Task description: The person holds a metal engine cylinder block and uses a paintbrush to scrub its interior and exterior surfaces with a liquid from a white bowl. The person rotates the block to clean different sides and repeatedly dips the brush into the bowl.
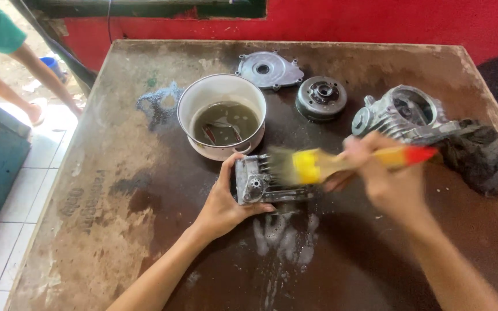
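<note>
While my left hand (224, 201) has its grip tight on the finned metal part (260, 181) in the middle of the bench (105, 190), my right hand (384, 170) grips a yellow brush (318, 165). I see its bristles on the part. A white pot (221, 115) of dark liquid sits just beyond.

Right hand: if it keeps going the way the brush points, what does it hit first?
The right hand aims the paintbrush leftward; its bristles already sit on the finned metal engine part that the left hand steadies. So that part comes first; beyond it, probably the left thumb, though depth is unclear.
</note>
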